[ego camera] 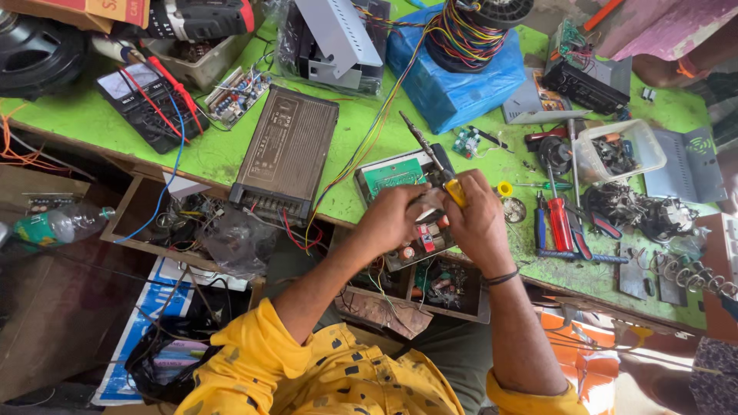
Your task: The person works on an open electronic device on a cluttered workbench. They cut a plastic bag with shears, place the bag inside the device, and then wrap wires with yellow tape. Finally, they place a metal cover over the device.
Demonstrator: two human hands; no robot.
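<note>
My left hand (390, 219) grips the near part of an opened electronic unit with a green circuit board (392, 173), lying at the front edge of the green workbench (207, 150). My right hand (478, 219) is closed around a soldering iron (432, 159) with a yellow grip. Its dark shaft points up and to the left over the board. Both hands meet over the unit's near end, where red and orange components (424, 237) show between them. My yellow patterned sleeves fill the bottom of the view.
A dark metal power supply case (286, 152) lies left of the unit. A multimeter with red probes (146, 104) sits far left. A spool of coloured wire (470, 31) stands on a blue block. Red-handled pliers and screwdrivers (559, 221) lie to the right, beside a plastic tub (619, 150).
</note>
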